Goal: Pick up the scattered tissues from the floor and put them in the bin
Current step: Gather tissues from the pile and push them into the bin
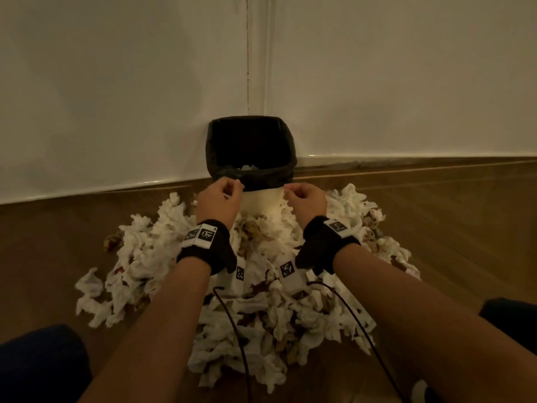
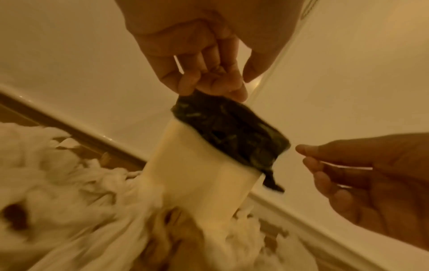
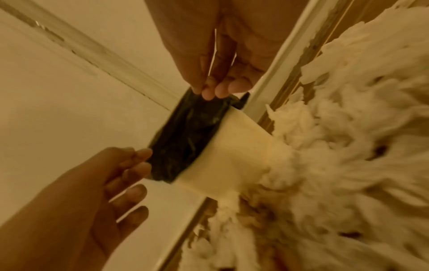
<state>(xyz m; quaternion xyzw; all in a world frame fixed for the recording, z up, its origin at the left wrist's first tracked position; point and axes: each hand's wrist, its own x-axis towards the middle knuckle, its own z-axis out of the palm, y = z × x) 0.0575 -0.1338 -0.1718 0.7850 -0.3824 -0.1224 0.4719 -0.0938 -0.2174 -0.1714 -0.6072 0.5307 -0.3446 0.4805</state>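
Note:
A white bin (image 1: 263, 199) with a black liner (image 1: 250, 146) stands in the room's corner, with a few white tissues (image 1: 247, 167) at its bottom. A big heap of crumpled tissues (image 1: 255, 301), some stained brown, covers the floor in front of it. My left hand (image 1: 229, 187) hovers at the front rim's left corner, its fingers loosely bent and touching the liner (image 2: 223, 121). At the right corner is my right hand (image 1: 293, 191), fingertips by the liner edge (image 3: 185, 132). Neither hand holds a tissue.
White walls meet behind the bin above a pale skirting strip (image 1: 406, 157). Bare wooden floor (image 1: 450, 216) lies either side of the heap. My dark-clothed knees (image 1: 37, 365) sit at the bottom corners. Black cables (image 1: 232, 330) trail from my wrist bands over the tissues.

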